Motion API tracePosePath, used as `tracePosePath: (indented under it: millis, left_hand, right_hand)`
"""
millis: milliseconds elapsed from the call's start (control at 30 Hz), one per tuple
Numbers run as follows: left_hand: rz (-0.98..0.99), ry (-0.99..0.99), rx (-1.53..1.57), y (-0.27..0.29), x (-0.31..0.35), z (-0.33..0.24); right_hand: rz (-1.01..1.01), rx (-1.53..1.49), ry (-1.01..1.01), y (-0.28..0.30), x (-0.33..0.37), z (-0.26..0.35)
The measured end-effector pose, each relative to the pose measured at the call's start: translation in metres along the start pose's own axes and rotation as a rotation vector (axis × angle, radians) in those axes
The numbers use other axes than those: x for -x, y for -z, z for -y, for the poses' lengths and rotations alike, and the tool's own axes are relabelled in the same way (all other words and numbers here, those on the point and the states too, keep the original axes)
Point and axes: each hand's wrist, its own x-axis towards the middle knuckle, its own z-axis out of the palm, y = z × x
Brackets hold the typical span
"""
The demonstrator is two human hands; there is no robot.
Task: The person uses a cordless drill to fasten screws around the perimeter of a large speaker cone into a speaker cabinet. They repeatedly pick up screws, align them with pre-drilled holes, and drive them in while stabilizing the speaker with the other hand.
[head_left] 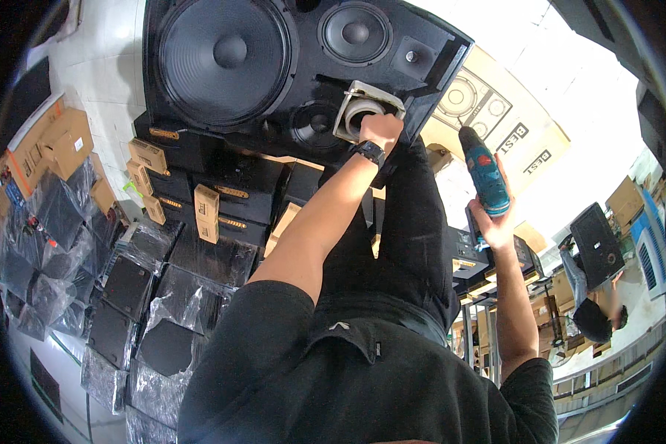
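Note:
My left hand (382,132), with a black watch on its wrist, is closed over a pale square open-topped container (353,95). The container has a round inner rim and rests on the black speaker cabinet (311,74). My fingertips are hidden inside, so what they hold does not show. A teal and black cordless drill (485,177) is gripped in my right hand (496,222), its nose pointing away to the upper left. Set into the cabinet's face are a large woofer cone (229,52), a mid-size cone (355,33), a smaller cone (317,123) and a horn tweeter (413,57).
A large printed cardboard carton (522,137) lies right of the cabinet. Small brown boxes (207,212) stand among black cabinets at left. Plastic-wrapped black units (174,325) are stacked at lower left. Another person (599,314) is beside a dark panel (598,240) at far right.

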Motion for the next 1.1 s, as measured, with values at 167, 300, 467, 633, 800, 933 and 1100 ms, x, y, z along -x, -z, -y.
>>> tracePosePath:
  millis: [167, 300, 467, 633, 800, 933, 1100]
  left_hand:
    - [-0.081, 0.127, 0.193, 0.023, 0.016, 0.015]
    - [-0.515, 0.015, 0.873, 0.047, 0.059, 0.042]
    - [-0.282, 0.311, 2.12, 0.067, 0.102, 0.077]
    - [-0.248, 0.169, 2.483, 0.08, 0.12, 0.092]
    - [-0.169, 0.042, 2.622, 0.085, 0.134, 0.087]
    - [-0.15, -0.062, 2.708, 0.086, 0.141, 0.089]
    - [-0.186, 0.021, 2.737, 0.086, 0.147, 0.091]
  right_hand:
    - [-0.026, -0.037, -0.085, -0.015, 0.011, -0.003]
    - [-0.019, 0.036, 0.052, -0.029, 0.014, 0.01]
    - [0.036, 0.107, 0.252, -0.057, 0.018, 0.047]
    - [0.101, 0.238, 0.419, -0.078, 0.02, 0.081]
    - [0.117, 0.151, 0.363, -0.1, 0.023, 0.092]
    - [0.114, 0.141, 0.356, -0.112, 0.023, 0.091]
    - [0.104, 0.231, 0.452, -0.117, 0.019, 0.094]
